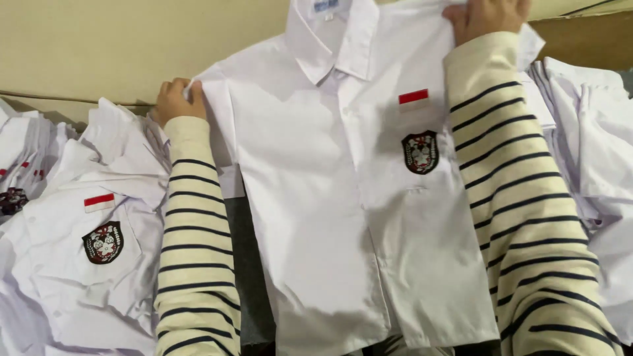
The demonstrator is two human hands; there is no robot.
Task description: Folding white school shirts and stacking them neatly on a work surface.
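Cream wall [99, 46] fills the background, with a brown panel [580, 36] at upper right. I hold one white shirt [330, 217] spread out in front of me, front side facing me. Its long axis runs top to bottom, tilted slightly: collar [333, 39] at the top, hem at the bottom edge of view. The button placket runs down the middle.

My left hand [175, 99] is pinched shut on the shirt's sleeve edge at the left shoulder. My right hand [484, 16] is clamped on the opposite shoulder, near the top of view. The hands are well apart, stretching the shirt between them. Both arms wear cream sleeves with dark stripes.

On the held shirt I count one red-and-white patch [413, 97] and one dark round badge [421, 151] on the chest pocket below it.

At left lies a pile of white shirts [86, 264]; the top one shows one red-and-white patch and one badge [103, 242] of the same kind. Further left, another badge [12, 200] is partly cut off by the frame. At right lies a second pile of white shirts [593, 151]; I cannot count the shirts in either pile. My arms cover parts of both piles. A dark surface [247, 277] shows between my left arm and the held shirt.
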